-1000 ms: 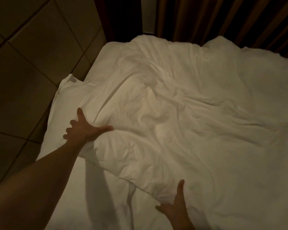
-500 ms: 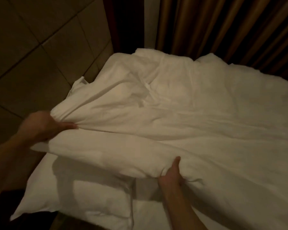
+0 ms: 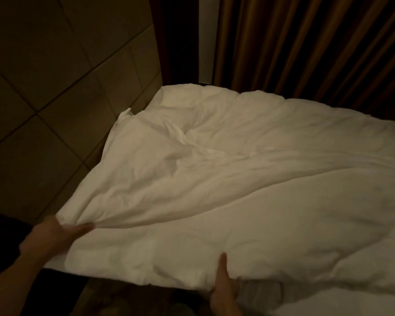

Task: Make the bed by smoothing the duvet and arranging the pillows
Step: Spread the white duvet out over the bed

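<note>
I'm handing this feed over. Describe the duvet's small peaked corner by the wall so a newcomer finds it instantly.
Start at the tiled wall on the left, then follow the white duvet along its wall-side edge towards the curtain. The peaked corner sticks up there, a thin pointed flap, unlike the rounded folds around it.

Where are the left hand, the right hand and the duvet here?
left hand [image 3: 55, 233], head view, back of the hand gripping the bunched duvet edge.
right hand [image 3: 222, 287], head view, back of the hand holding the near edge.
duvet [image 3: 249, 190], head view, wrinkled top surface.
</note>
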### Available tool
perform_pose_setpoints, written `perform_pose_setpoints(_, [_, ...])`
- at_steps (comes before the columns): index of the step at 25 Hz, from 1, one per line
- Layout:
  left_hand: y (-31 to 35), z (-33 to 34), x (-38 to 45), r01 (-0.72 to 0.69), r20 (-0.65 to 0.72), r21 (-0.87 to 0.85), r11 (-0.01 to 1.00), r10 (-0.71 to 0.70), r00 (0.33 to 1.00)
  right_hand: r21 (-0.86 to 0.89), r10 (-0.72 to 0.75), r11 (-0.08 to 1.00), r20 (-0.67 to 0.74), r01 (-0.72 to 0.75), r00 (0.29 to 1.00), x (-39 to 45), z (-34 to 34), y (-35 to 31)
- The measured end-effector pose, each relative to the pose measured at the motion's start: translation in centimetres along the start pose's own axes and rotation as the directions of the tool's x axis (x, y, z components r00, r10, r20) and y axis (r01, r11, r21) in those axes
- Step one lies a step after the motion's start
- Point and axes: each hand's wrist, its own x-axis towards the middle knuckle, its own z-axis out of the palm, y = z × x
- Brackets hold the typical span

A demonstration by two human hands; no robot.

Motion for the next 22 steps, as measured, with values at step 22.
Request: perform_pose_setpoints(22, [36.6,18.8,-38.6,-0.759,0.281,-0.222,0.612,0.786,0.551,0.108,-0.122,0.985,-0.099,0.132,0.988,1.3,-22.8,-16.3])
